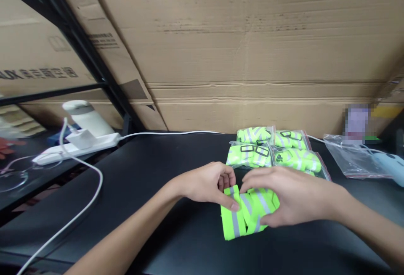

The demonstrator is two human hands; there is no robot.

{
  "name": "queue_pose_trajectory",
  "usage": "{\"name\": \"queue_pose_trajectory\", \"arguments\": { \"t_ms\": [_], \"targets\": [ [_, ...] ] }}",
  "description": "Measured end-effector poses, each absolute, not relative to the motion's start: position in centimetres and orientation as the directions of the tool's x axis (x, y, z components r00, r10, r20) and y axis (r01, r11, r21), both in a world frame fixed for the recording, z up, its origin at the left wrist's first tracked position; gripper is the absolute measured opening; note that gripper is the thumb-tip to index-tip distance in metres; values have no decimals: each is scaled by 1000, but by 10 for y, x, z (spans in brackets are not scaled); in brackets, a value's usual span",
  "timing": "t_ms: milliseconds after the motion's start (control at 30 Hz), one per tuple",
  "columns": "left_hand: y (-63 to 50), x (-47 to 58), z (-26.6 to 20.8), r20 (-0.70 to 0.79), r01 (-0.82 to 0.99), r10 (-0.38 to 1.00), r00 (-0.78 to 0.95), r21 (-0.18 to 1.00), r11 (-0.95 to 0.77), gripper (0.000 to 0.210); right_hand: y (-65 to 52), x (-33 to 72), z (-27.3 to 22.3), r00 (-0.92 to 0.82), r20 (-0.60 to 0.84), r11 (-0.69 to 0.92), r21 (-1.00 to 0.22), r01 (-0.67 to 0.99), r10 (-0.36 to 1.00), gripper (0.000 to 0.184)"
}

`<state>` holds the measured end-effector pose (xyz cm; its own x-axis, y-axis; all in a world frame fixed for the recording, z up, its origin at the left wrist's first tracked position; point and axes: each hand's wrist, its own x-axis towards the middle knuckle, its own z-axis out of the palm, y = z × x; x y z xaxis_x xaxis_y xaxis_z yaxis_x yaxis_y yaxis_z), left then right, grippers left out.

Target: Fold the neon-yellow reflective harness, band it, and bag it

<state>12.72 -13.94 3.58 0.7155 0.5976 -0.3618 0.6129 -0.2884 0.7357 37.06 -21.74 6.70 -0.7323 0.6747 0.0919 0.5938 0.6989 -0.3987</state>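
Note:
A folded neon-yellow reflective strap [235, 223] with grey stripes is between my two hands, just above or on the black tabletop. My left hand [211, 184] grips its left end, thumb on top and fingers curled behind. On the other side, my right hand [290, 195] holds the right end between thumb and fingers; its fingertips are partly behind the folds. Beyond my hands lie several clear zip bags of the same neon straps, among them a bag showing two black buckles [249, 155] and a bag at the right [298, 159].
An empty clear plastic bag [353, 161] lies at the right near a light blue object [389, 165]. To the left sit a white power strip [104, 142], a white bottle [90, 117] and a white cable [91, 201]. Cardboard [252, 56] stands along the back.

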Motion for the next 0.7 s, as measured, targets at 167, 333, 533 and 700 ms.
{"name": "queue_pose_trajectory", "arguments": {
  "t_ms": [167,333,533,700],
  "targets": [
    [-149,134,44,-295,594,643,706,741,-313,49,-209,381,66,-649,78,642,-275,715,757,71],
    [-166,134,48,-217,608,705,675,705,-365,38,-207,377,63,-557,-89,512,-295,807,826,76],
    [-199,128,31,-3,630,772,635,581,-515,27,-219,373,59,-560,-83,499,-360,788,824,57],
    [-224,130,18,279,473,549,788,298,-829,28,-246,379,27,-583,143,598,-278,752,800,22]
  ]
}}
